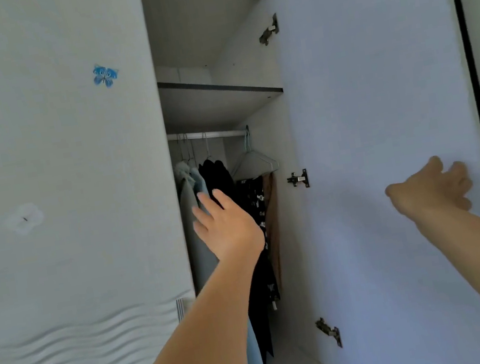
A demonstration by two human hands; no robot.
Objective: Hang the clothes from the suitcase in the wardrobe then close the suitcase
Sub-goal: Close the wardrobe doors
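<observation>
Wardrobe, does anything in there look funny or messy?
Not much. One pale hanger on the rail looks bare, with no clothes on it, beside the black garment. On the closed door, a blue butterfly sticker sits above a faded white one. Nothing looks broken or spilled.

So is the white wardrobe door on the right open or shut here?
Open. The white wardrobe door is swung outward, its inner face and metal hinges exposed, and the hanging rail with clothes shows inside.

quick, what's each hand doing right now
Left hand: open, fingers straight, reaching toward the hanging clothes.
Right hand: open, against the wardrobe door.
</observation>
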